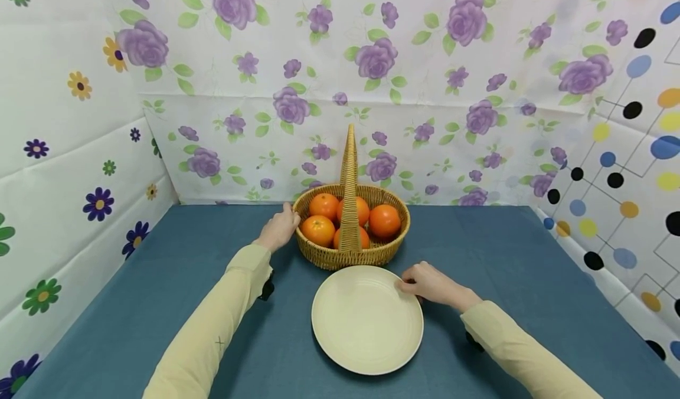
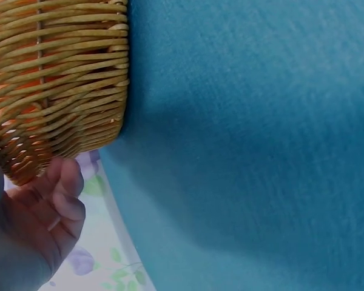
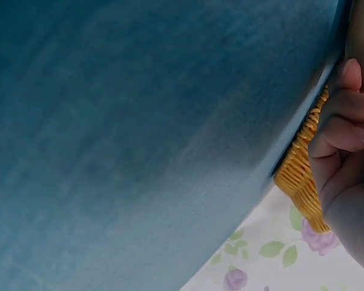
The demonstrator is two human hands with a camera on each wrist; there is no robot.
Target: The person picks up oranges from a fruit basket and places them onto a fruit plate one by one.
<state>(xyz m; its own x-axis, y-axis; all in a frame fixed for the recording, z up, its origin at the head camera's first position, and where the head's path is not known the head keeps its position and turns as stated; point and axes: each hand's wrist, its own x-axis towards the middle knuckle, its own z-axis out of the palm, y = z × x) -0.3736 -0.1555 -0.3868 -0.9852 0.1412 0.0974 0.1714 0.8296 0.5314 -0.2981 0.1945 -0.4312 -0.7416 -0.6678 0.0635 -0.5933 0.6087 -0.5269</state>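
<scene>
With left hand (image 1: 278, 228) gripping basket (image 1: 330, 259) just to its right, right hand (image 1: 434, 283) pinching plate (image 1: 366, 325) just to its left: apparently positioning both, next probably needing steady grips.

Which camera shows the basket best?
The head view: nearly the whole basket, with its handle and oranges, is visible. The left wrist view shows part of its woven side; the right wrist view, a piece behind the right hand.

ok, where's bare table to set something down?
Right: blue cloth between the basket and the dotted sheet, beyond the right hand. Left: cloth between the left sleeve and the flowered side sheet. Crowded: the middle, plate close in front of basket, left hand at the basket's rim, right hand at the plate's.
</scene>
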